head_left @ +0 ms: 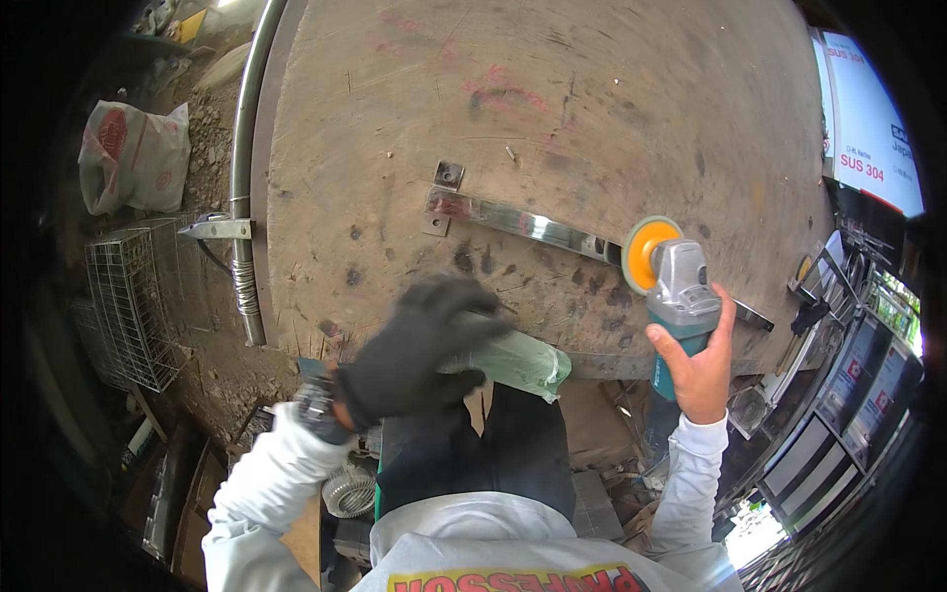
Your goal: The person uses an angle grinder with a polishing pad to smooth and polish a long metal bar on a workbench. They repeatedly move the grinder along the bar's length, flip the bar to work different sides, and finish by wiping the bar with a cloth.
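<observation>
My right hand (698, 370), bare, is wrapped round the teal body of an angle grinder (683, 296) with a grey head. Its round orange and yellow disc (646, 255) stands beside the right part of a shiny flat metal bar (538, 227), seemingly touching or just over it. The bar lies slantwise on the wooden tabletop, its left end at a small drilled metal bracket (437, 200). My left hand (424, 345), in a black glove and smeared by motion, has fingers and thumb apart. Next to it, at the table's near edge, lies a translucent pale green plastic-wrapped piece (523, 365), partly hidden by the glove.
The worn wooden tabletop (592, 99) has a metal pipe (247, 168) along its left side, with a clamp-like tool (217, 229) fixed to it. On the left floor are a white sack (135, 158) and a wire cage (133, 306). Metal parts and frames (838, 276) crowd the right.
</observation>
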`<action>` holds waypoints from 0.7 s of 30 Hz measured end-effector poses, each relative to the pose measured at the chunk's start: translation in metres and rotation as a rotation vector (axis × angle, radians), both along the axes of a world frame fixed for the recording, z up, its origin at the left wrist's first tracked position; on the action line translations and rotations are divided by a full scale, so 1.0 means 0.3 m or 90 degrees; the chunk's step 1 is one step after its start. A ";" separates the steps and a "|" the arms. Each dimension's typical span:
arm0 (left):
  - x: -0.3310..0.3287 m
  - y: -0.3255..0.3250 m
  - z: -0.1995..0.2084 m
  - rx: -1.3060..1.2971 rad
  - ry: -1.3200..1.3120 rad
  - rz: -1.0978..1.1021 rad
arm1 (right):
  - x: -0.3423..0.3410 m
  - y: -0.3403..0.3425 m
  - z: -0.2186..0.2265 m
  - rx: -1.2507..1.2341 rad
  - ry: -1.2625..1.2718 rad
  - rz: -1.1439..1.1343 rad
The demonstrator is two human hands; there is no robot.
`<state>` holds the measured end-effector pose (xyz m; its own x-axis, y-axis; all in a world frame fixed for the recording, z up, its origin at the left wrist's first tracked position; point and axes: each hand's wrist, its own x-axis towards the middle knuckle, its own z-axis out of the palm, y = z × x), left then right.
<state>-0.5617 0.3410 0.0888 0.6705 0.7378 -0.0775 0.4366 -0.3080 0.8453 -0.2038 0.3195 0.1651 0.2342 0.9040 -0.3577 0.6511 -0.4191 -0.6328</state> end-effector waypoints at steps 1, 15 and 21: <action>-0.061 0.037 -0.020 -0.024 -0.060 0.077 | -0.013 -0.002 -0.003 -0.005 -0.009 0.005; -0.159 0.386 -0.215 0.302 0.182 0.107 | -0.312 0.144 -0.042 -0.023 -0.003 0.263; -0.178 0.383 -0.231 0.311 0.175 0.118 | -0.423 0.215 -0.050 0.019 -0.004 0.385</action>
